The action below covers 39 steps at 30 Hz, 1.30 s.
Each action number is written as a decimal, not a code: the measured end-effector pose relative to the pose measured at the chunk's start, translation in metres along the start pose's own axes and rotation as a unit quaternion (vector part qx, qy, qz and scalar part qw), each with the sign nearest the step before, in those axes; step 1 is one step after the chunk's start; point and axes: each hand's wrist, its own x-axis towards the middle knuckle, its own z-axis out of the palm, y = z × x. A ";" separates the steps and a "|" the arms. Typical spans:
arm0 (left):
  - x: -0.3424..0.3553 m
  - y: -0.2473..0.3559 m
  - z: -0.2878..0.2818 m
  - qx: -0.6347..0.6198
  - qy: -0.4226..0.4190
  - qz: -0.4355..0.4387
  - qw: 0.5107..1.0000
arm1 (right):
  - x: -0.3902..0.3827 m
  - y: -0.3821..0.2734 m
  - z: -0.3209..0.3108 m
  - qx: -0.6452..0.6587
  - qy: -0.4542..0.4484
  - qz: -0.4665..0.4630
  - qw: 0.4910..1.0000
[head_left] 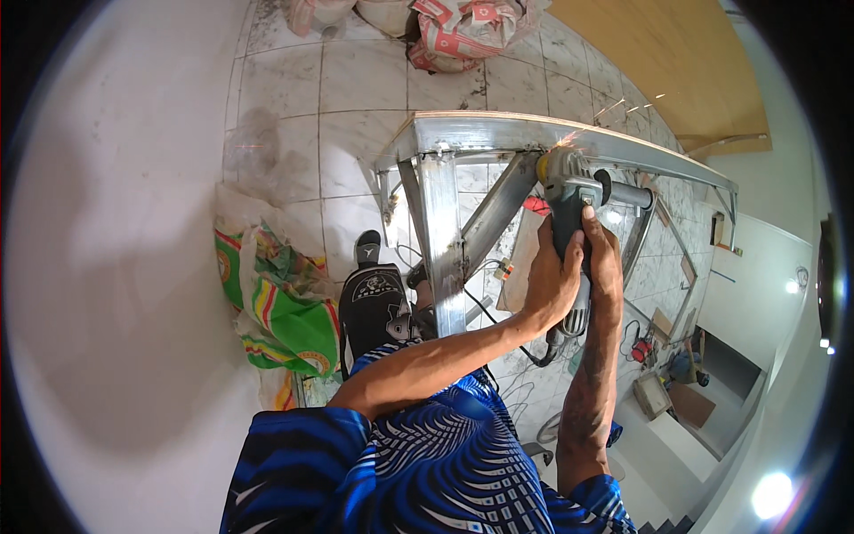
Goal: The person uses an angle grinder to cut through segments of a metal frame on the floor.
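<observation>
Both of my hands are wrapped around a grey angle grinder [570, 182]. My left hand [553, 283] closes on the left side of its body. My right hand [602, 254] grips the right side, with a finger near the top of the housing. The grinder's disc end meets a welded steel frame [489, 135] beneath its long top rail, close to a diagonal brace [503, 203]. Orange sparks [567, 140] fly from that spot toward the upper right. A black side handle [607, 182] juts from the grinder's head. From its rear, a dark power cord [538, 361] curves down.
Green and white sacks [294, 311] lie left of my leg, beside a white wall [116, 267]. Red and white bags [467, 36] sit on the tiled floor at the far side. A wooden board [676, 62] stands upper right. Cables and red equipment [640, 349] lie right.
</observation>
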 end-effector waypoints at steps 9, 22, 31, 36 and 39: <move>-0.001 -0.002 0.004 -0.023 0.016 0.019 0.999 | 0.011 0.011 -0.007 -0.016 -0.014 -0.014 1.000; -0.004 -0.010 0.015 -0.035 0.036 0.033 0.998 | 0.008 0.007 -0.008 -0.033 -0.008 -0.026 0.999; -0.002 -0.010 0.018 -0.078 0.034 0.026 0.996 | 0.015 0.010 -0.017 -0.044 -0.038 -0.015 0.998; 0.000 -0.009 0.016 -0.082 0.030 0.036 0.996 | 0.014 0.001 -0.013 -0.092 -0.027 -0.040 0.995; -0.003 -0.008 0.020 -0.093 0.035 0.023 0.995 | 0.016 0.005 -0.017 -0.092 -0.032 -0.038 0.995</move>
